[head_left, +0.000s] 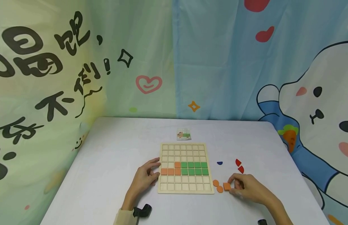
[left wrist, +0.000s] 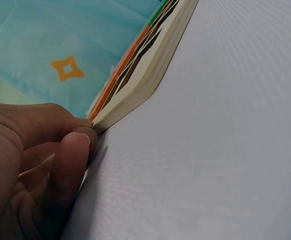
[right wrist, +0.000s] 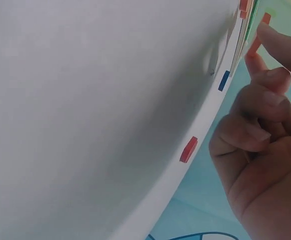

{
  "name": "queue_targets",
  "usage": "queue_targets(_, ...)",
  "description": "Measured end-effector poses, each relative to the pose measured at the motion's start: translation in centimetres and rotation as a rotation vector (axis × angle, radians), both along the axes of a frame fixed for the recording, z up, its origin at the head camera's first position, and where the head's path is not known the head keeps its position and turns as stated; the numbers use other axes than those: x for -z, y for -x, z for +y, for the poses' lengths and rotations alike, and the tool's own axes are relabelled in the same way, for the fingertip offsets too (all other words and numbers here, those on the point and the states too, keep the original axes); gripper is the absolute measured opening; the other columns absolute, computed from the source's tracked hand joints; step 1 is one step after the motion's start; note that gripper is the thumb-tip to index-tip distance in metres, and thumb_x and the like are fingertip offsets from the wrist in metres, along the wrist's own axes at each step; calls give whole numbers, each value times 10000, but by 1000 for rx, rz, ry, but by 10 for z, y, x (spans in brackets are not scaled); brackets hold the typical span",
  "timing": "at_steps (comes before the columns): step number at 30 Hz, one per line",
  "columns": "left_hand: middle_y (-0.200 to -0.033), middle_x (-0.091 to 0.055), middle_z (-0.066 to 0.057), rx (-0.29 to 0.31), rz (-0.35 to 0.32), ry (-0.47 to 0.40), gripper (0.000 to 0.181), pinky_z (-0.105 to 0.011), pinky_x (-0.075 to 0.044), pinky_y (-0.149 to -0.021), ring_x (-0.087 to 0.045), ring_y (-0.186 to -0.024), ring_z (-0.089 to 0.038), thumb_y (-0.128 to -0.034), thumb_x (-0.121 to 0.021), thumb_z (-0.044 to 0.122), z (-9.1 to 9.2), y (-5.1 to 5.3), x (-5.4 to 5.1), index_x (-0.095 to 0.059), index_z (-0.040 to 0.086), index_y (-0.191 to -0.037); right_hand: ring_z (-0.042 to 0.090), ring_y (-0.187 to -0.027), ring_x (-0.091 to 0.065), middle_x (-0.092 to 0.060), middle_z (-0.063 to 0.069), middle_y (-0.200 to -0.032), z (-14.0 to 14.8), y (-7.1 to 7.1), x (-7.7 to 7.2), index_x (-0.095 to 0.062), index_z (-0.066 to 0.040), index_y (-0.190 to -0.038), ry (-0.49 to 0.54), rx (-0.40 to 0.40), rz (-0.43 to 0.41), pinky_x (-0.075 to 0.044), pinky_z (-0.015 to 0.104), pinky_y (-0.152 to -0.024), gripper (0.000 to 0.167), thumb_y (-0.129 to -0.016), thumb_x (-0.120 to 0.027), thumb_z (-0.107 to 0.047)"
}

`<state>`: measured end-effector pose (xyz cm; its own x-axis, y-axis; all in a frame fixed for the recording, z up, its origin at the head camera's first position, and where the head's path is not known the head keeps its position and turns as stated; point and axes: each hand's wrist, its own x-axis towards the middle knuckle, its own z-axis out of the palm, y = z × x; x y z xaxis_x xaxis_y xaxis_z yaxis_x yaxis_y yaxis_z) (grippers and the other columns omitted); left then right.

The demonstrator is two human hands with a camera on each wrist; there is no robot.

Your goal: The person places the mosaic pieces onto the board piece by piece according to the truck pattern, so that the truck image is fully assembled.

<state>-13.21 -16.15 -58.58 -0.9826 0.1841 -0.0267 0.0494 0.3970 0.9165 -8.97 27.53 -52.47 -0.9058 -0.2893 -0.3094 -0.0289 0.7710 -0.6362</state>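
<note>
Head view: state the position of the orange square piece [head_left: 226, 187].

It lay just right of the board [head_left: 184, 187], at the tips of the right hand [head_left: 248, 187]. Two orange round pieces [head_left: 220, 189] sat between the square and the board's lower right corner.

Which hand was nearer, and where was the board from it?

Right hand: its fingers [head_left: 233, 177] reached the square from the right, so the board lay to the left, beyond the round pieces. The left hand [head_left: 145, 175] was at the board's far side, fingertips against its left edge. A blue piece [head_left: 220, 163] and red pieces [head_left: 241, 169] lay farther up the desk [head_left: 106, 175].

Left wrist view: report the fingers.

Bent, with tips close together at the board's edge. Whether they pinched the edge or only pressed on it, I could not tell. The board lay flat on the desk, its side wall in sight.

Right wrist view: report the grip and the long axis.

Thumb and a fingertip pinched the orange piece by opposite edges; the other fingers were curled toward the palm. Seen edge-on, its long side ran aslant, from one fingertip to the other. Whether it touched the desk could not be determined.
</note>
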Motion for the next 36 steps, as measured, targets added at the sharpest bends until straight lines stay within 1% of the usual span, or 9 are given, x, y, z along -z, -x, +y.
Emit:
queue_targets(7, -1589, -569, -94, 7, 7, -14, 424, -197, -472, -480, -586, -529, -75, -927, -743, -7, -1, 0, 1, -701, 9, -1349, 42, -661, -490, -527, -51, -736, -7, 4, -2, -728, -128, -1077, 13, -5, 59, -402, 206, -591, 272, -872, -862, -248)
queue_targets(10, -1587, -573, -80, 3, -1, -18, 427, -191, -467, -483, -588, -530, -78, -926, -746, -7, -1, 0, 1, -702, 15, -1350, 36, -657, -489, -523, -61, -728, -12, 8, -4, -731, -140, -1073, 23, -5, 81, -402, 201, -591, 276, -876, -863, -281)
queue_targets(13, -1588, -573, -59, 1, -8, -14, 429, -195, -477, -485, -591, -534, -75, -929, -744, -2, 0, 0, 0, -700, 22, -1355, 26, -659, -479, -520, -68, -722, -16, 13, -5, -736, -141, -1082, 47, -19, 121, -405, 200, -591, 283, -877, -864, -288)
queue_targets(18, -1591, -571, -44, 1, -8, -8, 432, -202, -482, -483, -587, -533, -71, -934, -739, 4, 0, 0, -2, -695, 22, -1363, 12, -657, -464, -514, -75, -719, -26, 17, -7, -740, -128, -1095, 82, -24, 180, -401, 198, -581, 262, -887, -857, -237)
queue_targets(20, -1589, -573, -47, 1, -7, -10, 433, -200, -478, -481, -584, -532, -71, -933, -739, 2, 0, 0, -2, -695, 18, -1363, 10, -649, -462, -506, -75, -720, -30, 19, -8, -734, -121, -1091, 90, -20, 188, -394, 194, -573, 252, -889, -852, -215)
queue_targets(24, -1585, -577, -42, 1, -7, -8, 433, -191, -476, -482, -584, -537, -61, -933, -741, 4, 0, 0, -1, -696, 21, -1363, 15, -637, -463, -501, -70, -721, -40, 22, -10, -727, -110, -1083, 110, -19, 184, -386, 191, -558, 247, -896, -847, -219)
queue_targets(27, -1587, -573, -62, 5, -3, -10, 433, -193, -475, -480, -583, -536, -59, -931, -739, -3, 0, 0, 0, -695, 14, -1362, 16, -628, -462, -508, -77, -706, -48, 26, -10, -730, -117, -1076, 107, -22, 186, -381, 188, -554, 245, -902, -846, -244)
queue_targets(33, -1592, -564, -106, 12, 5, -24, 433, -199, -475, -476, -581, -531, -62, -929, -734, -15, -1, 0, 1, -690, -7, -1359, 21, -598, -453, -508, -83, -677, -60, 34, -8, -725, -106, -1098, 94, -39, 191, -364, 189, -544, 230, -921, -821, -218)
queue_targets(36, -1592, -566, -86, 10, 0, -14, 430, -194, -472, -479, -581, -533, -59, -933, -733, -4, -1, 0, 1, -692, 5, -1361, 27, -592, -455, -500, -81, -674, -65, 37, -7, -721, -103, -1115, 90, -44, 194, -370, 193, -547, 231, -923, -813, -194)
